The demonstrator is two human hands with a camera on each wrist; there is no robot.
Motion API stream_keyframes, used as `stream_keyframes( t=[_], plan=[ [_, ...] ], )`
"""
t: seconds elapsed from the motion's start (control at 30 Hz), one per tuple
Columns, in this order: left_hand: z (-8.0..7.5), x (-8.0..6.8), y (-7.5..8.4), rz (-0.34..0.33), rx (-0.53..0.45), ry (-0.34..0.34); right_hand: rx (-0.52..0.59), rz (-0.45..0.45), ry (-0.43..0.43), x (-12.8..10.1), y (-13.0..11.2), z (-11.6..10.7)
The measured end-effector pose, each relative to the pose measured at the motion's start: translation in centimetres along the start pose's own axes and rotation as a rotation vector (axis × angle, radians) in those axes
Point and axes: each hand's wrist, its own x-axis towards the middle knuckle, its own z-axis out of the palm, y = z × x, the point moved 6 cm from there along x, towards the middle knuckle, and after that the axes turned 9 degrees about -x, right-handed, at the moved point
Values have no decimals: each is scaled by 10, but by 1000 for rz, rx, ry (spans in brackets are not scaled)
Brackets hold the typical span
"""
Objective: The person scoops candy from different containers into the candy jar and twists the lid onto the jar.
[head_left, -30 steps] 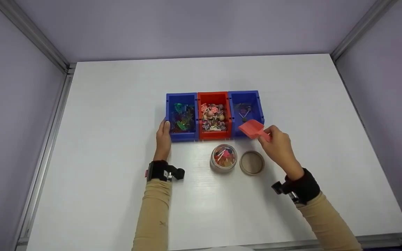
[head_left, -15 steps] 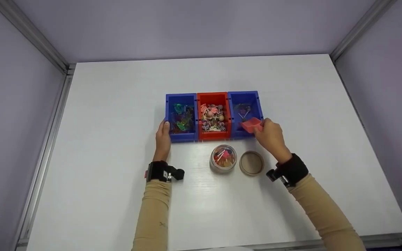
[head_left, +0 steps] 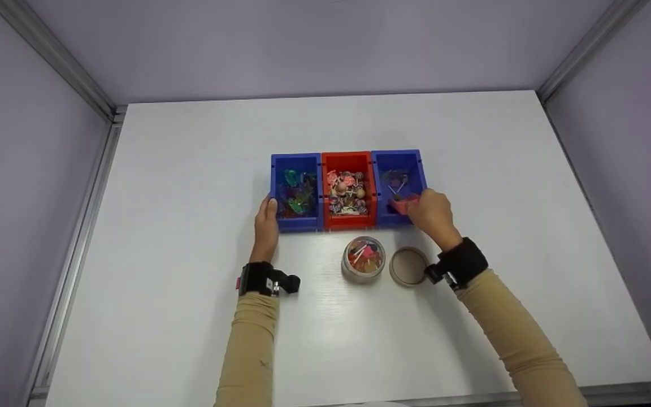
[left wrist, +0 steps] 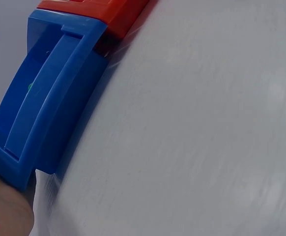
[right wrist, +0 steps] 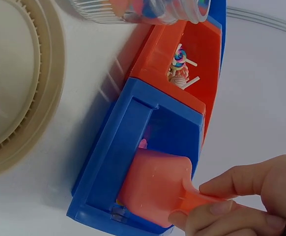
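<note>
My right hand (head_left: 432, 215) pinches the handle of a pink plastic scoop (right wrist: 157, 184). The scoop's blade dips inside the right blue bin (head_left: 399, 160), where a few small candy-like pieces (head_left: 398, 183) lie. At the left blue bin (head_left: 296, 223), my left hand (head_left: 266, 229) rests against the outer side with fingers extended along it; colourful translucent pieces (head_left: 298, 203) lie inside. Between the two stands a red bin (head_left: 346, 158) of small lollipops (head_left: 348, 192). In the left wrist view, only part of the left hand (left wrist: 5, 209) shows by the bin's corner.
In front of the joined bins stands an open clear jar (head_left: 363, 260) holding colourful pieces and lollipops. Beside it, to the right, lies a round beige lid (head_left: 409, 267). Underneath is a white table (head_left: 190, 169), with pale walls (head_left: 325, 45) at the back and sides.
My right hand has moved forward and left, lowering the scoop from above the right blue bin's front edge down into it. The left hand stays at the left bin.
</note>
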Motion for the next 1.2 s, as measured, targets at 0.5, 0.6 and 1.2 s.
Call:
stream_keyframes(
  t=[0.5, 0.6, 1.2],
  plan=[
    [0, 0, 0, 25, 19, 14, 36, 44, 42, 7, 3, 9],
    [0, 1, 0, 34, 29, 14, 65, 55, 70, 9, 3, 10],
    [0, 2, 2, 30, 71, 5, 186, 126, 194, 22, 2, 34]
  ],
)
